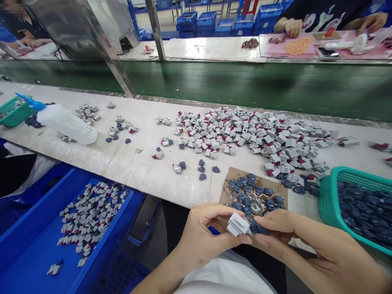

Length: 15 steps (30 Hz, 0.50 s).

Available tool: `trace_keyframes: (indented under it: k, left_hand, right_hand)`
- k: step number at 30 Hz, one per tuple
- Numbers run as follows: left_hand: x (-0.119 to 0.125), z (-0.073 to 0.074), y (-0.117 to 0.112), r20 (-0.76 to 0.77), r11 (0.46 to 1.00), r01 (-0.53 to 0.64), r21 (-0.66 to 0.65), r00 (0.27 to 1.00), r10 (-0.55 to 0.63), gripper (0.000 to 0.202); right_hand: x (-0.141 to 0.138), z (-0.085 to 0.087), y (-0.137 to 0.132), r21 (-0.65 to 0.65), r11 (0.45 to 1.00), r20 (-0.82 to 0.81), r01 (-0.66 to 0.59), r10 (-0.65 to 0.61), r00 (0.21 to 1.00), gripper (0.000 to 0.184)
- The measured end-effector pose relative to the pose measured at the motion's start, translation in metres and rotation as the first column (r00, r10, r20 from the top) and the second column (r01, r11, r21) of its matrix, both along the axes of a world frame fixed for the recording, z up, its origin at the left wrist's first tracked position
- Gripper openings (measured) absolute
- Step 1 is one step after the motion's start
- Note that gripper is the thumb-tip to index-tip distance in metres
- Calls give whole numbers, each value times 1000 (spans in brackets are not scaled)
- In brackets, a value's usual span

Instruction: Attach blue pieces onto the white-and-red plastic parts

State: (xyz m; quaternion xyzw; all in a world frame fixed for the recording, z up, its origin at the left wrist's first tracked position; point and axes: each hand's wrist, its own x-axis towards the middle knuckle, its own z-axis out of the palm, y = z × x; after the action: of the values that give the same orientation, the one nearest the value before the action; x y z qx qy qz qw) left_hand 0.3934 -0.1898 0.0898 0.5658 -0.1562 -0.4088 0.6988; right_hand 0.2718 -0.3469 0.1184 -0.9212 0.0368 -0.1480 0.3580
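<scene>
Between the thumb and fingers of my left hand (pixel 211 230) is a small light-grey plastic part (pixel 238 224) with stepped sides. My right hand (pixel 294 232) pinches a dark blue plastic piece (pixel 257 227) against the grey part's right end; whether the two are joined I cannot tell. Just beyond my hands lies a brown board (pixel 228 183) bearing several dark blue pieces and a glossy wet patch (pixel 256 207). Behind it spreads a large heap of grey and dark red parts (pixel 245 130). To the right stands a green basket (pixel 329 200) full of dark blue pieces.
A blue bin (pixel 27 253) at lower left holds many grey, red and blue parts. A white bottle with a blue nozzle (pixel 67 122) lies on the table at left. Beyond the table runs a green conveyor belt (pixel 214 81). Another person's hand (pixel 293 27) is across it.
</scene>
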Motion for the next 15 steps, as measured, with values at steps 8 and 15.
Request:
trace_keyframes:
  k: [8, 15]
  left_hand:
    - [-4, -2, 2, 208, 995, 89, 50, 973, -97, 18]
    - [-12, -23, -7, -107, 995, 98, 36, 990, -93, 30]
  right_hand:
    - [13, 8, -4, 250, 966, -145, -65, 104, 984, 35]
    - [13, -13, -10, 503, 864, -403, 23, 211, 890, 30]
